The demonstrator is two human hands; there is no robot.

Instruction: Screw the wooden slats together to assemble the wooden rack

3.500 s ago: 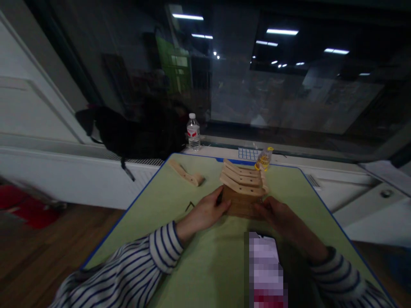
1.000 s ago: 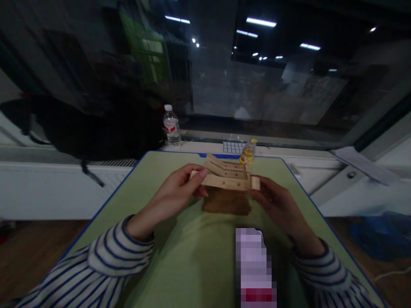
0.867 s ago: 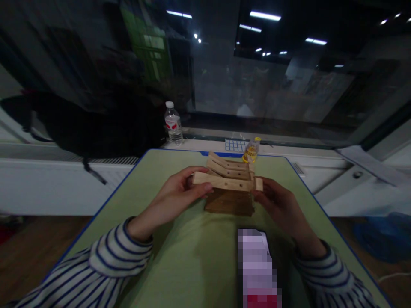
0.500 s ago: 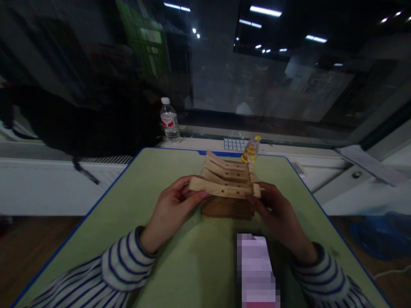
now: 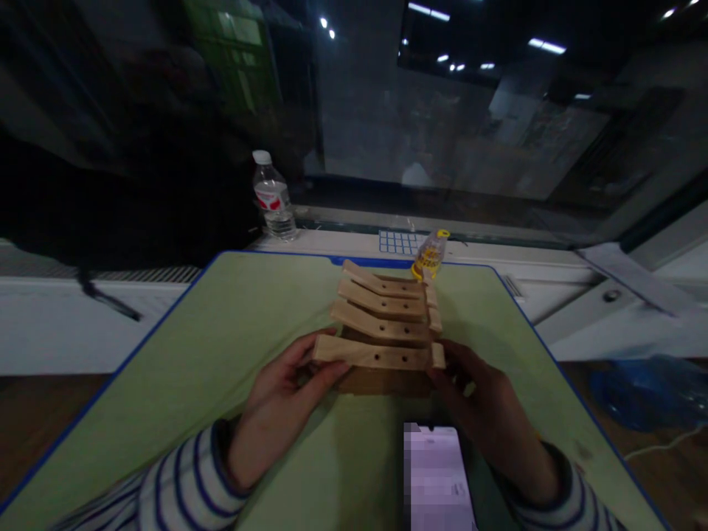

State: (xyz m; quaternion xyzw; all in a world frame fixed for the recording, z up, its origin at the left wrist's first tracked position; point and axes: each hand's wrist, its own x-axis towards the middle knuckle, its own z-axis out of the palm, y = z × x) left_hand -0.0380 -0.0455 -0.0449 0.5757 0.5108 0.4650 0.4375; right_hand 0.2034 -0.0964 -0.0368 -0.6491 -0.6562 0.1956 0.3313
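Several bent, pale wooden slats [image 5: 381, 322], each with two dark holes, lie in a row one behind another. Small upright wooden blocks stand at their right ends. My left hand [image 5: 282, 402] pinches the left end of the nearest slat [image 5: 391, 357] between thumb and fingers. At that slat's right end, my right hand [image 5: 487, 405] closes around the end block [image 5: 438, 355], its fingertips partly hidden behind the wood. Beneath the slats shows a darker brown wooden piece [image 5: 381, 382], mostly covered. A lit phone [image 5: 439, 472] lies on the table just in front.
The green table [image 5: 182, 376] has a blue edge. Beyond it, a water bottle [image 5: 275, 203] stands on the window sill, near a blue-and-white grid sheet [image 5: 399, 242]. A small yellow-capped bottle [image 5: 431, 254] is close behind the slats. A blue plastic bag [image 5: 647, 391] sits on the floor at right.
The camera view has shifted. Both hands and the nearest slat have come toward me, and the gap between this slat and the one behind has widened.
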